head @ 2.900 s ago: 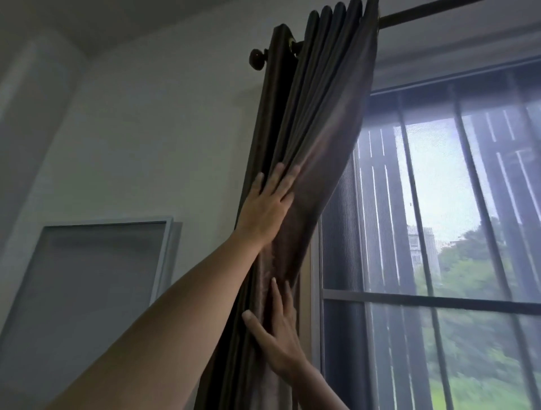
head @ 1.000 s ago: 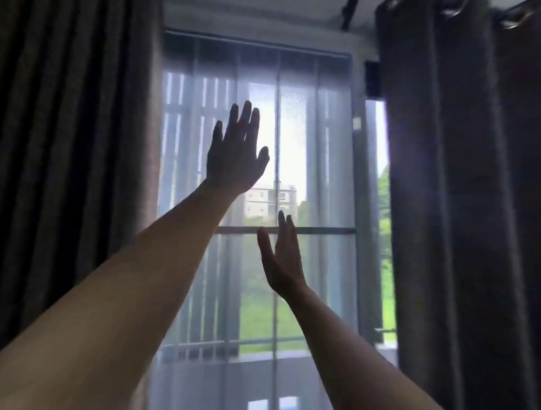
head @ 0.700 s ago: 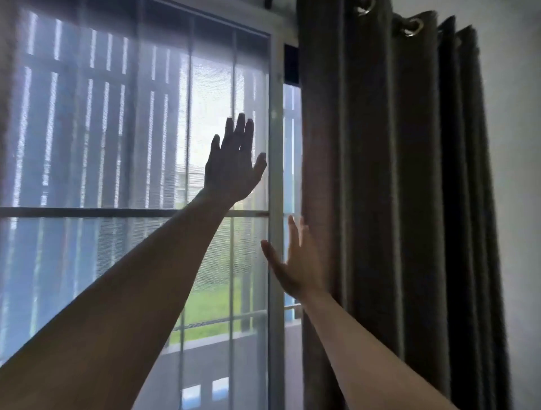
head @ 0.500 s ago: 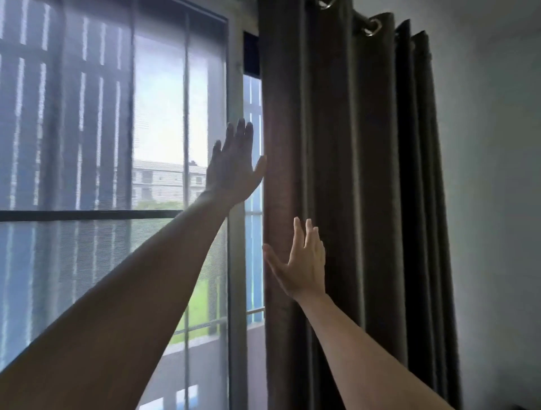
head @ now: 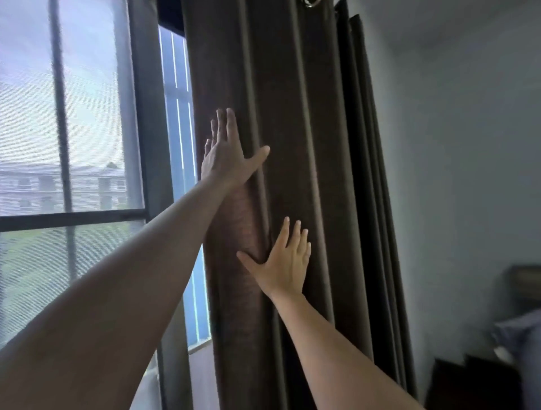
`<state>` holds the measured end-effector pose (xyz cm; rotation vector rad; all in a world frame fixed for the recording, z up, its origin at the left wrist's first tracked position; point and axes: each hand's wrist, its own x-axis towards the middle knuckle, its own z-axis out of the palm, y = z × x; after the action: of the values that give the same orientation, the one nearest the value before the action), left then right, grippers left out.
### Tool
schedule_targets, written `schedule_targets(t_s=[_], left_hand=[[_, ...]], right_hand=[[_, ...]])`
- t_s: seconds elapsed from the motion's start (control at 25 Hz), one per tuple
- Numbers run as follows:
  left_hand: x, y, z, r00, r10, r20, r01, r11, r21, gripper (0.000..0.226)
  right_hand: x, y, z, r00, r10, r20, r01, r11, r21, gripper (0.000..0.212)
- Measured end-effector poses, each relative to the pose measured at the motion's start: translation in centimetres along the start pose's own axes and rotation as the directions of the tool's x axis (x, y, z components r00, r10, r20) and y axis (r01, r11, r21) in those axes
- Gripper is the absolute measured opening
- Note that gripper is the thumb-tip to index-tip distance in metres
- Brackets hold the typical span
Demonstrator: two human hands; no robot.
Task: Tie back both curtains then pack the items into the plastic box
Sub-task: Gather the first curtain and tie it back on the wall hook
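A dark brown curtain (head: 310,123) hangs in deep upright folds down the middle of the view, bunched together and untied. A metal grommet (head: 311,3) shows at its top edge.

The person's left hand (head: 227,156) lies flat on the curtain's outermost fold, the one nearest the glass. Its fingers are straight and point upward, and the thumb is spread out across the next fold. It grasps nothing; no cloth is gathered in it.

The right hand (head: 285,263) is lower on the curtain and one fold further in from that edge. It is flat too, palm to the cloth, with fingers slightly fanned and the thumb stretched toward the outer fold. It is likewise ungripping and only rests against the fabric. The two hands are apart, the left well above the right, and both bare forearms reach up from the bottom of the view.

On the curtain's outer side stands the window (head: 87,117) with its dark frame bars. On the curtain's other side is a plain pale wall (head: 456,146). Below that, blurred, are a dark piece of furniture (head: 474,380) and something pale blue-grey, too indistinct to name.
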<state>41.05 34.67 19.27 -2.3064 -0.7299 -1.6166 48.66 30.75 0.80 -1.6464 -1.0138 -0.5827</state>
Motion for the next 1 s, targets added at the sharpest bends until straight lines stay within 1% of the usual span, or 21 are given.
schedule_targets(t_s=[0.08,0.16,0.28,0.36,0.48,0.56,0.68,0.84,1.0], left_hand=[[0.6,-0.2,2.0,0.999,-0.019,0.037,0.019,1.000,-0.006,0.100],[1.3,-0.3,3.9,0.997,-0.017,0.072,0.021,0.998,-0.052,0.095],[2.3,0.4,6.2,0.995,-0.016,0.100,0.026,0.994,-0.103,0.089],[3.3,0.9,8.1,0.993,-0.006,0.115,0.015,0.997,-0.072,0.091],[5.3,2.0,11.8,0.995,-0.001,0.103,0.005,0.999,-0.036,0.086],[6.8,3.1,14.0,0.996,-0.011,0.092,0.017,0.998,-0.059,0.079],[9.4,4.9,18.1,0.997,-0.010,0.081,0.018,0.995,-0.100,0.077],[12.8,6.8,24.0,0.991,-0.001,0.134,0.016,0.994,-0.111,0.078],[14.3,8.7,29.8,0.976,0.016,0.216,0.013,0.991,-0.130,0.078]], right_hand=[[1.1,0.9,0.9,1.000,0.016,-0.005,-0.016,1.000,-0.010,0.106],[2.2,1.7,1.6,0.999,0.023,-0.023,-0.023,1.000,-0.019,0.105],[3.8,2.7,2.2,0.996,0.019,-0.083,-0.019,1.000,0.000,0.110],[5.3,4.2,2.7,0.993,0.041,-0.107,-0.041,0.999,0.000,0.115],[8.5,7.6,3.4,0.989,0.049,-0.137,-0.056,0.997,-0.048,0.116],[10.8,9.7,3.6,0.981,0.020,-0.193,-0.035,0.997,-0.072,0.116],[14.9,13.6,4.2,0.967,-0.013,-0.253,-0.006,0.997,-0.077,0.117],[20.0,18.9,4.8,0.965,-0.012,-0.261,-0.006,0.998,-0.068,0.119],[23.2,24.6,5.3,0.975,0.021,-0.220,-0.040,0.996,-0.082,0.118]])
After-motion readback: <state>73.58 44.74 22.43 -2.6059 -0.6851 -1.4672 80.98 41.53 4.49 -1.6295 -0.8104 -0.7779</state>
